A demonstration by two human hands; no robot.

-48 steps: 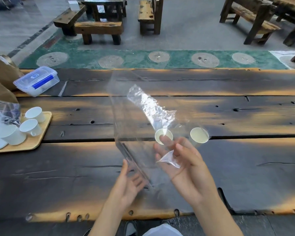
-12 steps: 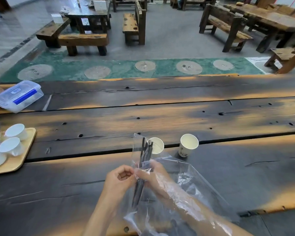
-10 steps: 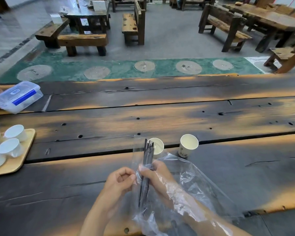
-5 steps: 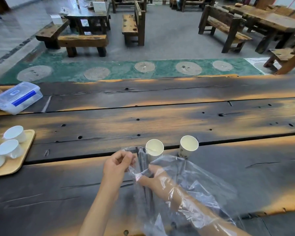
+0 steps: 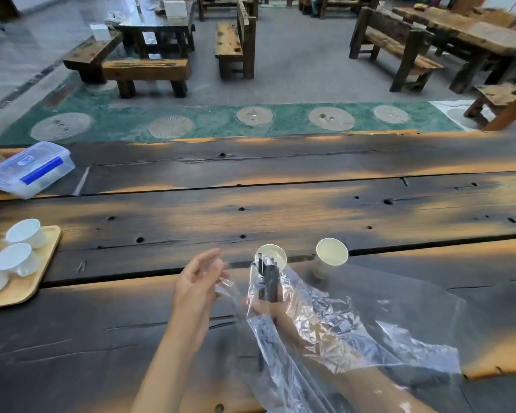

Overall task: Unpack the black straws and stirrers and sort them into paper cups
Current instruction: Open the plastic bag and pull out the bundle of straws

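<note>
— Right hand [image 5: 265, 305] is up inside the clear bag [image 5: 340, 329], fingers wrapped round a bundle of black sticks [image 5: 268, 281]. I can't tell straws from stirrers from here, the plastic blurs them.

— And the left hand [image 5: 197, 281]?

— Loose, fingers half spread. It looks to be touching the bag's mouth at its 3 o'clock side, but whether it pinches the film or only brushes it, I can't say.

— Where do the sticks point?

— Toward 12 o'clock, tips over the near cup [image 5: 271, 255]. The second cup [image 5: 332, 252] stands at 3 o'clock of that one, a little apart. Both look empty.

— What could go wrong?

— My guess: the film is draped over the tips, so if the bundle is pushed forward the plastic may snag the near cup and knock it over; paper cups are light. Also, the bag sleeves the whole right forearm, so pulling out could drag sticks loose onto the table [image 5: 280, 204]. And if both kinds are in one fistful, they could land in one cup unsorted
</note>
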